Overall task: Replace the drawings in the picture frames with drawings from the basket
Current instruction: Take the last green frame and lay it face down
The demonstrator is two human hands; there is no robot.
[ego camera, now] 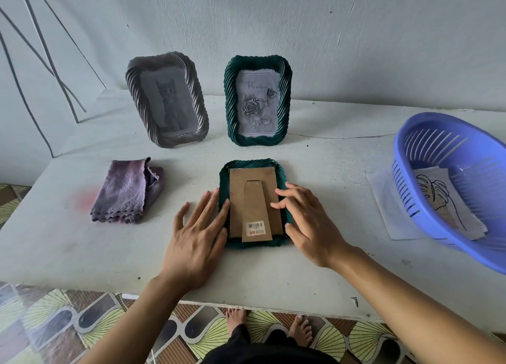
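White counter against a pale wall holds a green frame lying face down near the middle, its drawing hidden under the brown backing board. The left hand lies flat, fingers straight, on the frame's left rim. The right hand rests loosely spread fingertips on the board, gripping nothing. At the right, a blue basket, cut off by the picture's edge, partly hides a leaf drawing behind its slats.

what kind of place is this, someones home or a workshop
Most likely a room in a home. The floor has patterned decorative tiles, the person stands on it in bare feet, and a household plastic basket sits on a plain white table.
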